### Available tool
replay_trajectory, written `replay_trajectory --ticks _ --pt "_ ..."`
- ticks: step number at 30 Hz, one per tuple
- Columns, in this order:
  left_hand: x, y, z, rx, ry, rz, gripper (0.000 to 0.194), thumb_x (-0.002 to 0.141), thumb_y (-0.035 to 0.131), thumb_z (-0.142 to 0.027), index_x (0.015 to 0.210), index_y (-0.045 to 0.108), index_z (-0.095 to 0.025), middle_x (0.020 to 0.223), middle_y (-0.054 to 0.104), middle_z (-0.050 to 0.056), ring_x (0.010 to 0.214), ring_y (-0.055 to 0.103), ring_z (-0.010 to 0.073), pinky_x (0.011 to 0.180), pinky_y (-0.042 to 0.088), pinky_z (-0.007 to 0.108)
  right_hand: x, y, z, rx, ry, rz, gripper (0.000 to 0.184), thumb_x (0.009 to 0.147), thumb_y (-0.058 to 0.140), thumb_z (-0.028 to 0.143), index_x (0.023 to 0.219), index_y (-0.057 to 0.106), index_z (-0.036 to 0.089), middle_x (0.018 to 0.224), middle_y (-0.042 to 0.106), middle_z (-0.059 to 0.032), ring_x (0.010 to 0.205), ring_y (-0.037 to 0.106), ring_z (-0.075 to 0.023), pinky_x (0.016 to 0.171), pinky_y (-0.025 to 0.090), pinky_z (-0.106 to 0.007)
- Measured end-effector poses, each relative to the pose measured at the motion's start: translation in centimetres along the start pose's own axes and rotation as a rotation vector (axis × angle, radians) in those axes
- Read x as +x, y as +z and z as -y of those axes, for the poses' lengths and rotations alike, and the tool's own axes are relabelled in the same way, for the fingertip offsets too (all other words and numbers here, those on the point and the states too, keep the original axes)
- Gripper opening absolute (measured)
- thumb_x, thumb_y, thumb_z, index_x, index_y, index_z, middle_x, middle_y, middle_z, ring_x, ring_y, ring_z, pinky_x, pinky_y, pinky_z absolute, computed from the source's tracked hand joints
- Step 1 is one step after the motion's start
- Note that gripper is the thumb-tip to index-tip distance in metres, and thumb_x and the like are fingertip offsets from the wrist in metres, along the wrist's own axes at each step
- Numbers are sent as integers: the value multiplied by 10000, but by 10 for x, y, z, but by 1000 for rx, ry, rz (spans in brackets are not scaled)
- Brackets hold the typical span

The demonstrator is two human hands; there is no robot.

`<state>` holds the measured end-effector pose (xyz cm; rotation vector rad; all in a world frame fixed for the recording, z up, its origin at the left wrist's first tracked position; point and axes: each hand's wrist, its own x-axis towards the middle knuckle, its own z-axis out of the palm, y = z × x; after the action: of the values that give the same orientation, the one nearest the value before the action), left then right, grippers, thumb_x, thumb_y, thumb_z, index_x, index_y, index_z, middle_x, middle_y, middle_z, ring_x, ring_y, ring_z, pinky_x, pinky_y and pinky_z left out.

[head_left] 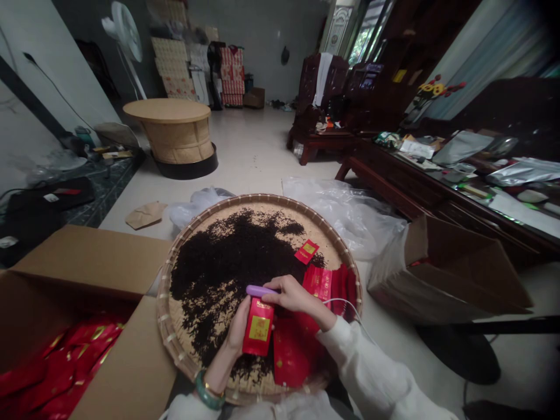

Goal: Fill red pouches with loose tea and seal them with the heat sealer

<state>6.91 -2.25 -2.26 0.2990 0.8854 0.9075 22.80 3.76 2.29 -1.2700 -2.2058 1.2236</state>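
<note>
My left hand (236,326) is closed around the side of a red packet (252,341) with a gold label, held upright over the tray. In my right hand (291,293) is a purple handheld bag sealer (258,290), which lies across the packet's top edge. A thin white cord (350,303) runs near my right wrist. Below, a round woven bamboo tray (180,352) carries dark loose tea leaves (231,251). On its right side are a stack of red packets (319,282), a single small red packet (307,251) and more red packets (295,356) partly under my right arm.
An open cardboard box (131,356) with many red packets (74,364) stands at the left. Another open box (450,274) is at the right, by a cluttered dark wooden table (394,175). Clear plastic bags (336,204) lie behind the tray. Farther back stand a round-topped basket (175,131) and a fan (126,32).
</note>
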Motion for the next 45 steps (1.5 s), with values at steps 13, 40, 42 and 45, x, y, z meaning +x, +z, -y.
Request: replay_trajectory --ticks 13,40,42,45 --pt "8 0 -12 177 407 -152 474 624 763 -546 844 693 -132 913 741 105 879 686 259 802 521 320 1 8 -4 17 -12 33 345 833 618 408 1049 740 168 739 688 -8 632 539 -133 594 355 -208" --pt "0 2 -3 186 107 -36 793 617 531 -821 867 699 -87 672 739 128 642 711 270 570 547 338 -3 -9 0 -26 -17 34 297 853 583 401 899 740 153 737 636 -5 656 521 -124 570 328 -203" --pt "0 1 -3 182 108 -35 788 618 532 -820 851 699 -86 668 737 129 646 711 270 566 545 334 -3 -8 0 -38 -25 30 284 848 598 388 903 741 149 735 634 -6 661 530 -125 577 333 -200" --pt "1 0 -3 172 93 -36 791 610 536 -824 837 697 -83 664 734 132 633 710 269 565 544 336 -2 -6 -1 -45 -34 19 274 857 589 375 888 743 151 725 631 0 662 533 -121 586 339 -196"
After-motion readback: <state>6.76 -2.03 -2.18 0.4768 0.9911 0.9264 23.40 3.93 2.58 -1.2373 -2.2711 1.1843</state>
